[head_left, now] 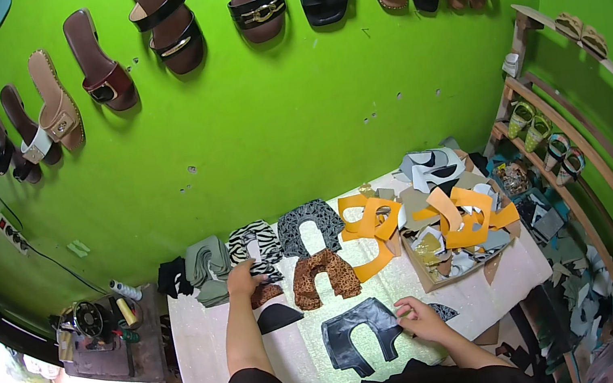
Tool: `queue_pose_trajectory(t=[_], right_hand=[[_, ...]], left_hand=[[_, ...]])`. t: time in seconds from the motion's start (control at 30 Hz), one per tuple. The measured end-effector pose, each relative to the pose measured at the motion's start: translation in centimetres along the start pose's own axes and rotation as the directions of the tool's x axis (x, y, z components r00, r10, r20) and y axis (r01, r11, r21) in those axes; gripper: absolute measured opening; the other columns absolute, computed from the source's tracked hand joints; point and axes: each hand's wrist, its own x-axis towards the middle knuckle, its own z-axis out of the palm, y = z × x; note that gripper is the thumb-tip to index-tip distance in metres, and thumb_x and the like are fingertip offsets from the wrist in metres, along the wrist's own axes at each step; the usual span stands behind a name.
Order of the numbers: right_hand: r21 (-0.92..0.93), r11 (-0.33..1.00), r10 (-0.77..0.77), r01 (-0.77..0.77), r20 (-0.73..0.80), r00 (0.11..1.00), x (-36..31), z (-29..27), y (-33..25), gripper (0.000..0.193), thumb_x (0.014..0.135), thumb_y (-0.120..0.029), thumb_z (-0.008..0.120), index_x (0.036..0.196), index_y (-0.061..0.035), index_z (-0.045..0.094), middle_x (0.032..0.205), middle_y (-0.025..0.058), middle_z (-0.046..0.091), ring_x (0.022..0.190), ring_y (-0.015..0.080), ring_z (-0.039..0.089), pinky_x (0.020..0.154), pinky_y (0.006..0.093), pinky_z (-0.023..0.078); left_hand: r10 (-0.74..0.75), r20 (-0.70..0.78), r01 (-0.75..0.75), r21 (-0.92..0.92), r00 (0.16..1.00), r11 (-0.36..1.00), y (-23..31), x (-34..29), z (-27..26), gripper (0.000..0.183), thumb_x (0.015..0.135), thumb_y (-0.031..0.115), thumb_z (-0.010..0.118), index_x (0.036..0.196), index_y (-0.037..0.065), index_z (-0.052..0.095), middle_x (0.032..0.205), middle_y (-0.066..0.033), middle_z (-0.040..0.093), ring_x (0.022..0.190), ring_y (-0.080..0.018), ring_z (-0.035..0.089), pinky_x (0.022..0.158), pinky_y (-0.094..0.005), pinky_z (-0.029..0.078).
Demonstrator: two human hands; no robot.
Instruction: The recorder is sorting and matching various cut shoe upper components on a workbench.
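Observation:
My left hand [241, 278] reaches to the lower left edge of a stack of zebra-print cutouts [263, 236], thumb and fingers apart. At the near side of the table, my right hand [421, 319] has its fingers on the right edge of a black leather U-shaped cutout [340, 325]. Beyond that piece lie leopard-print cutouts [307, 277] and grey-black patterned cutouts [297, 222]. Left of the zebra stack is a pile of grey-green cutouts [206, 262]. A black curved piece [280, 318] and a brown patterned piece [265, 293] lie near my left wrist.
Orange cutouts [372, 262] and a box of leather scraps [459, 267] occupy the white table's right side [514, 278]. A sewing machine [89, 318] stands at left. Sandals [258, 11] hang on the green wall. A wooden rack [571, 202] rises at right, beside heaped scraps [578, 291].

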Motion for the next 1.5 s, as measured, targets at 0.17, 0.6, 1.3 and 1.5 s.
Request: queue_pose_trajectory(t=[0.17,0.6,1.3,1.5], right_hand=[[-0.014,1.000,-0.003,0.003,-0.044,0.999,-0.8,-2.0,2.3,0.035,0.079,-0.005,0.063,0.112,-0.0047,0.051,0.093,0.0036,0.055,0.070,0.0049,0.051,0.065,0.0191,0.043],[-0.472,0.865,-0.328,0.171,-0.273,0.904,4.1,-9.0,-2.2,0.035,0.074,-0.006,0.062,0.108,-0.0011,0.055,0.090,0.0111,0.059,0.075,0.0191,0.058,0.071,0.0277,0.046],[-0.976,0.202,0.195,-0.082,-0.042,0.980,7.3,-16.8,1.3,0.024,0.072,-0.024,0.056,0.087,-0.0115,0.070,0.096,0.0122,0.065,0.103,0.0263,0.056,0.089,0.0515,0.028],[-0.923,0.335,0.338,-0.189,-0.070,0.939,7.6,-17.1,-0.2,0.041,0.077,-0.045,0.048,0.084,-0.0104,0.070,0.097,0.0125,0.065,0.103,0.0277,0.054,0.090,0.0509,0.026]], left_hand=[[-0.039,0.271,-0.023,0.224,0.962,0.974,0.7,-0.2,1.1,0.050,0.073,0.034,0.069,0.115,0.011,0.057,0.117,-0.0108,0.057,0.108,-0.0264,0.054,0.096,-0.0431,0.037],[0.085,-0.108,-0.052,0.272,0.991,0.961,5.0,-2.8,0.0,0.076,0.081,0.047,0.056,0.138,0.004,0.029,0.144,-0.0115,0.029,0.135,-0.0313,0.020,0.106,-0.0555,0.012],[0.749,0.107,-0.697,-0.301,0.654,0.651,33.4,-12.8,12.4,0.039,0.090,0.032,0.044,0.126,0.015,0.047,0.132,-0.0098,0.044,0.126,-0.0282,0.036,0.102,-0.0555,0.023],[0.751,0.130,-0.690,-0.317,0.648,0.650,32.6,-12.8,13.9,0.032,0.089,0.038,0.048,0.110,0.015,0.054,0.124,-0.0076,0.048,0.128,-0.0244,0.034,0.101,-0.0579,0.023]])
